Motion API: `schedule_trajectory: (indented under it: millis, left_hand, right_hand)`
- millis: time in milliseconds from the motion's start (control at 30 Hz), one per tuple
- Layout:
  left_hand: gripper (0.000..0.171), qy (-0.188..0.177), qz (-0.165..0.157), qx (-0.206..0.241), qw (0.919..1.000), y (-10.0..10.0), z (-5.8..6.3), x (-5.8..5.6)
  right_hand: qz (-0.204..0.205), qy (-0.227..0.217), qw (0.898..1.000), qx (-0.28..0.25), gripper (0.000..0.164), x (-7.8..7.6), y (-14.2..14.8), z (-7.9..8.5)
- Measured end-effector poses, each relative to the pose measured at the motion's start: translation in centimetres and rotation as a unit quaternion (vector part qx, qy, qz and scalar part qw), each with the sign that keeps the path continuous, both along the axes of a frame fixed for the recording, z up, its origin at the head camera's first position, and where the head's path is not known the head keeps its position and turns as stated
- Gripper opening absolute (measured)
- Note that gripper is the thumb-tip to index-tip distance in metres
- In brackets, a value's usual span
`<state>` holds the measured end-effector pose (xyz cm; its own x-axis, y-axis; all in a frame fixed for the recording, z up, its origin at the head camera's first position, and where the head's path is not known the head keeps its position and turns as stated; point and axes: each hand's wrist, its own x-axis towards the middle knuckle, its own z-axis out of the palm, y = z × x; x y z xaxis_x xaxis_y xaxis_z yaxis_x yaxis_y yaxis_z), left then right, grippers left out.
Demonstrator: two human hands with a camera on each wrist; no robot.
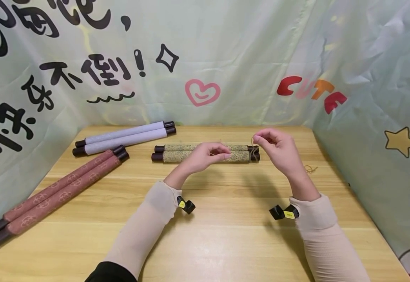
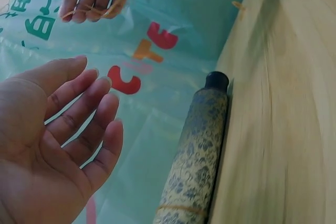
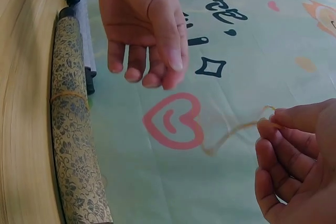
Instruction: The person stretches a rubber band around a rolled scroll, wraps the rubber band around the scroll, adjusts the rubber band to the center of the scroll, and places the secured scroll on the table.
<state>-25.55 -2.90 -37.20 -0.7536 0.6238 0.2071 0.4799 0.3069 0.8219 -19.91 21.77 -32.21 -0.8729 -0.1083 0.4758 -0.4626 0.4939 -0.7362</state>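
A double-rolled scroll (image 1: 241,157) in yellowish floral cloth with black end knobs lies across the middle of the table. In the right wrist view a thin cord (image 3: 69,95) circles the roll. My right hand (image 1: 280,152) is raised over the scroll's right end and pinches a loose tan string (image 3: 228,136) between thumb and forefinger; the string dangles. My left hand (image 1: 205,157) hovers in front of the scroll, partly covering it, with fingers loosely bent. Nothing shows in its grasp in the left wrist view.
To the left lie a reddish-brown double scroll (image 1: 67,192) and, behind it, a pale lavender double scroll (image 1: 127,139). Another bit of tan string (image 1: 310,169) rests on the table (image 1: 226,243) beyond my right wrist. A printed cloth (image 1: 244,51) hangs around the back and sides.
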Motion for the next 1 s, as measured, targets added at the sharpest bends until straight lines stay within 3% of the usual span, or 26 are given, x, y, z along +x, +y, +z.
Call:
schedule_trajectory:
  millis: [367,467,733,1000]
  left_hand:
    - [0.029,0.016,0.005,-0.065,0.9978,-3.7,1.1,0.6]
    - [0.029,0.035,0.011,-0.090,0.9953,-5.0,1.2,0.9]
    - [0.034,0.079,0.045,-0.172,0.9809,-8.7,1.2,1.5]
    - [0.034,0.142,0.075,-0.211,0.9641,-12.2,1.0,1.7]
  right_hand:
    - [-0.012,-0.019,0.999,0.034,0.024,0.2,0.2,0.2]
    - [-0.013,-0.021,0.999,0.042,0.025,0.1,0.2,0.1]
    - [-0.012,-0.038,0.998,0.047,0.026,0.1,0.2,0.1]
    - [-0.015,-0.030,0.998,0.059,0.020,0.0,0.4,0.0]
